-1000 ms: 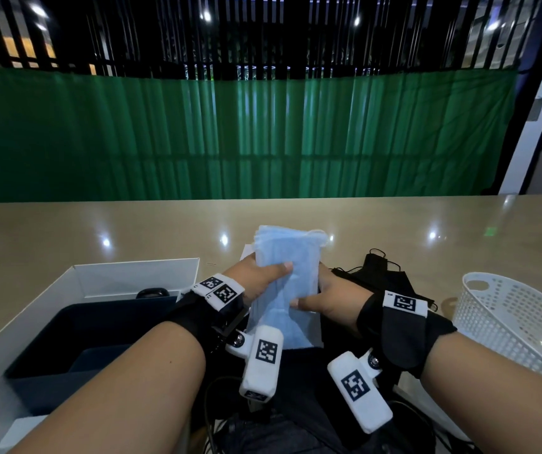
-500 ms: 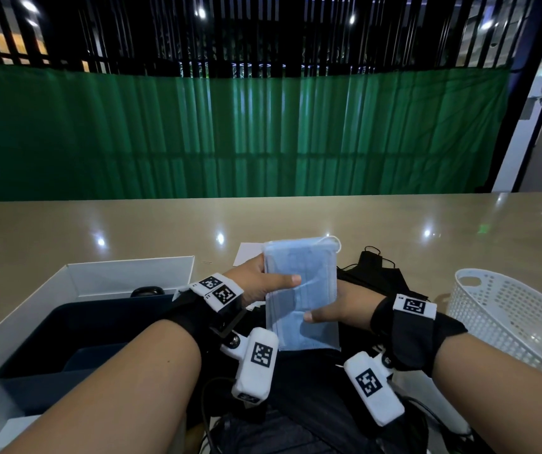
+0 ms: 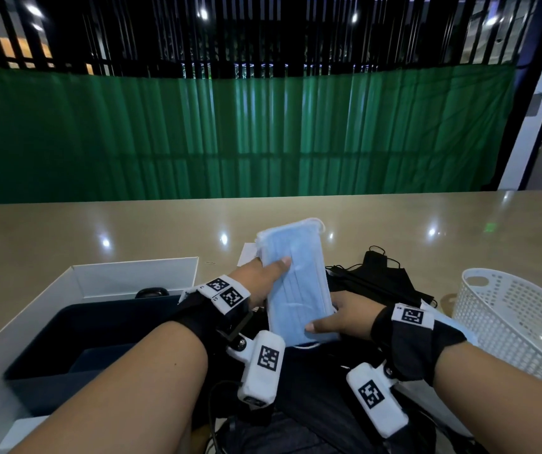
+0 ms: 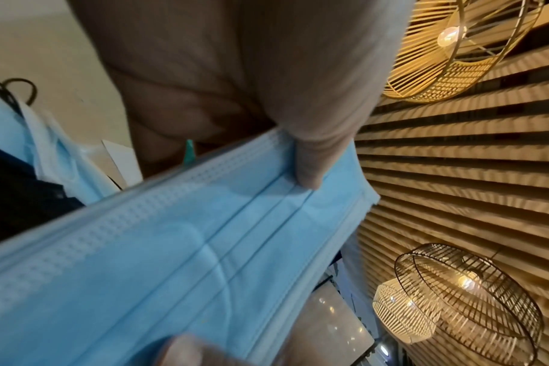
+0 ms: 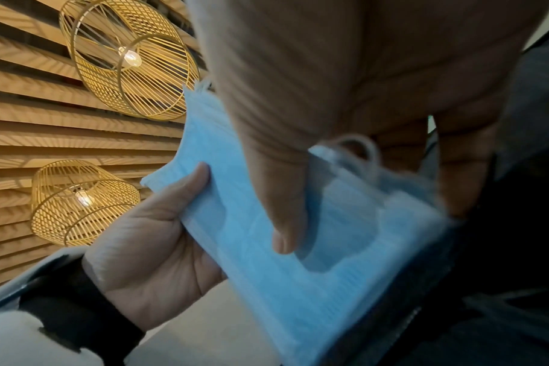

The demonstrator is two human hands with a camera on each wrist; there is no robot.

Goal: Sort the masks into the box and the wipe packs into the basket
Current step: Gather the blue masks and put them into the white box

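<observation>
Change noted: a second ago the stack of blue masks (image 3: pixel 295 283) stood nearly upright between the two hands, its top edge ragged. It has since been squared, and its far end now leans slightly to the person's left while the near end has swung right. The heap of black masks (image 3: pixel 377 276) has stayed where it was on the desk (image 3: pixel 132 231).

Left hand (image 3: pixel 256 283): clamped on the stack's left long edge, thumb laid across the blue face, fingers behind. The left wrist view confirms the thumb pressing into the pleats. Right hand (image 3: pixel 345 317): gripping the near right corner, thumb on the face and fingers underneath; the right wrist view shows the same pinch.

Location: the stack is held clear of the desk, between the open box (image 3: pixel 125 276) on the left and the white basket (image 3: pixel 508 316) on the right, and above the black masks.

Orientation: the long axis runs away from the person, far end raised and tipped left, broad face towards the head camera. White ear loops bunch at the far end.

Assessment: the stack appears tidied and ready for transfer; the lean suggests the box comes next. No masks visibly lie in the box, whose dark interior is partly hidden by the left forearm. No wipe packs can be made out with certainty.
</observation>
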